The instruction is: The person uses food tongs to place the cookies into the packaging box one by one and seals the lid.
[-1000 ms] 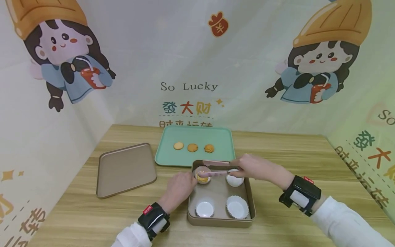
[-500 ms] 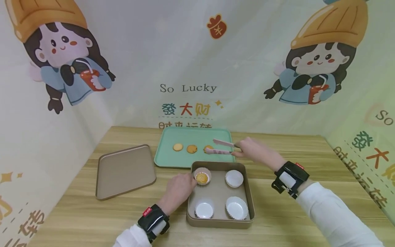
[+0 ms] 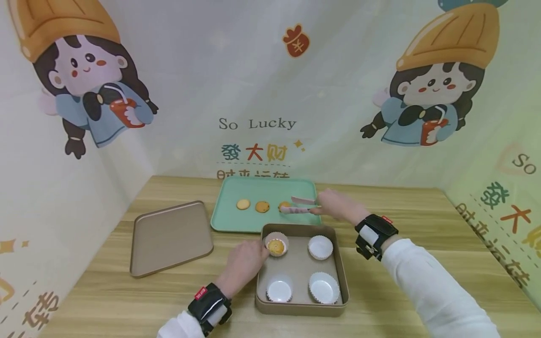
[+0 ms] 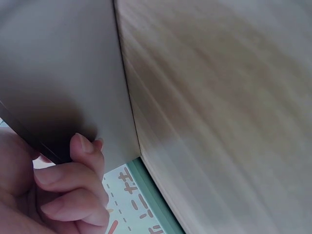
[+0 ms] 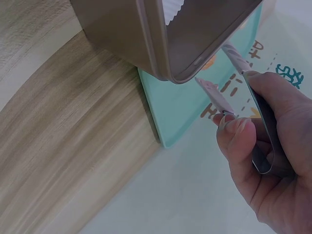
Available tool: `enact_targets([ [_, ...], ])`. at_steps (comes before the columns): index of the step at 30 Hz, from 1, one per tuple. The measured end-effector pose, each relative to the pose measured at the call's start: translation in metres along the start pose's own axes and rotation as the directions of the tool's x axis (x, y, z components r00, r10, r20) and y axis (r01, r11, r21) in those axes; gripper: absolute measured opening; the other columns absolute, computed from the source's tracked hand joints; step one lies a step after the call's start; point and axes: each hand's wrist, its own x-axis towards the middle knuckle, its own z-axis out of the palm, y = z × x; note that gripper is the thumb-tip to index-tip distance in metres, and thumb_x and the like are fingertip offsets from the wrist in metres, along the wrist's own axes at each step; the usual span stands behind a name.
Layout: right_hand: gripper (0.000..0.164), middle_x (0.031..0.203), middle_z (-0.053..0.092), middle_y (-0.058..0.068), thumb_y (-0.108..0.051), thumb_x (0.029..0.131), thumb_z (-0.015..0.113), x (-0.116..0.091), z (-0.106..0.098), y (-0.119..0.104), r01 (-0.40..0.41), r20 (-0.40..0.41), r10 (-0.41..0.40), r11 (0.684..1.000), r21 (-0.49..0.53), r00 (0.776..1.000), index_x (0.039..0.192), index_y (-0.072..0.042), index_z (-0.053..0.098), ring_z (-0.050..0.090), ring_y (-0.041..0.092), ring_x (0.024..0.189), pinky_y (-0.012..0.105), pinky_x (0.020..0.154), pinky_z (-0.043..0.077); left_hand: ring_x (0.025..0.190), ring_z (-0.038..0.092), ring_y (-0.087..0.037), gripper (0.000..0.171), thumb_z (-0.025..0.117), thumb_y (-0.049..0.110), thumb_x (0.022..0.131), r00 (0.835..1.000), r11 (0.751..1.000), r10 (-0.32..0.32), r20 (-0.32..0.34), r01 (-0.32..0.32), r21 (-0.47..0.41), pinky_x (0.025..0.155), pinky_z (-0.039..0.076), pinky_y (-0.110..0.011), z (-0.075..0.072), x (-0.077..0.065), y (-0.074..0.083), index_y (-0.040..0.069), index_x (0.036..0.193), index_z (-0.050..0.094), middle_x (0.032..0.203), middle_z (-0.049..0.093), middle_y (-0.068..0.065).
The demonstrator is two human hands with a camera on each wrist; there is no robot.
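Note:
My left hand grips the left wall of a brown square baking tin, fingers curled against its outside in the left wrist view. Inside the tin stand several white paper cake cups; a golden cookie sits in the far-left cup. My right hand holds pink-tipped tongs over the green tray, their arms spread apart. In the head view the nearer tip overlaps a swirled cookie. Left of it on the tray lie a speckled cookie and a plain round cookie.
A flat brown lid-like tray lies left of the tin on the wooden table. The green tray is just behind the tin, close to its far wall. A printed cloth hangs behind the table.
My right hand has carried the tongs from over the far-left paper cup back to the green tray, by the swirled cookie. The golden cookie stays in its cup. My left hand holds its place.

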Motion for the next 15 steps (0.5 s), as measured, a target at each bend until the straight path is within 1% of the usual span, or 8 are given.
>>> enact_targets([
  [6, 0.032, 0.043, 0.043, -0.001, -0.041, 0.064, 0.045, 0.008, 0.005, -0.001, -0.037, 0.047, 0.037, 0.999, 0.012, 0.998, 0.054, -0.011, 0.048, 0.036, 0.006, 0.024, 0.018, 0.028, 0.029, 0.038, 0.033, -0.011, 0.026, 0.039, 0.027, 0.071, 1.0, 1.0, 0.006, 0.001, -0.006, -0.002, 0.03, 0.024, -0.023, 0.002, -0.001, -0.001, 0.014, 0.049, 0.037, 0.043, 0.033, 0.001],
  [11, 0.033, 0.038, 0.04, -0.002, -0.04, 0.066, 0.044, 0.013, 0.006, -0.003, -0.022, 0.053, 0.023, 1.0, -0.013, 0.998, 0.051, -0.011, 0.048, 0.035, 0.007, 0.023, 0.018, 0.028, 0.029, 0.038, 0.034, -0.011, 0.025, 0.038, 0.026, 0.071, 1.0, 1.0, -0.008, 0.006, 0.008, -0.024, 0.03, 0.024, -0.024, 0.001, -0.001, -0.001, 0.014, 0.049, 0.037, 0.043, 0.034, 0.001],
  [15, 0.031, 0.035, 0.036, -0.004, -0.038, 0.066, 0.044, 0.016, 0.005, -0.006, -0.009, 0.052, 0.01, 1.0, -0.021, 0.999, 0.049, -0.012, 0.047, 0.033, 0.006, 0.023, 0.018, 0.028, 0.028, 0.038, 0.033, -0.012, 0.024, 0.039, 0.026, 0.07, 1.0, 1.0, -0.019, 0.002, 0.019, -0.02, 0.029, 0.024, -0.024, 0.001, 0.0, -0.001, 0.014, 0.05, 0.037, 0.043, 0.034, 0.001],
])
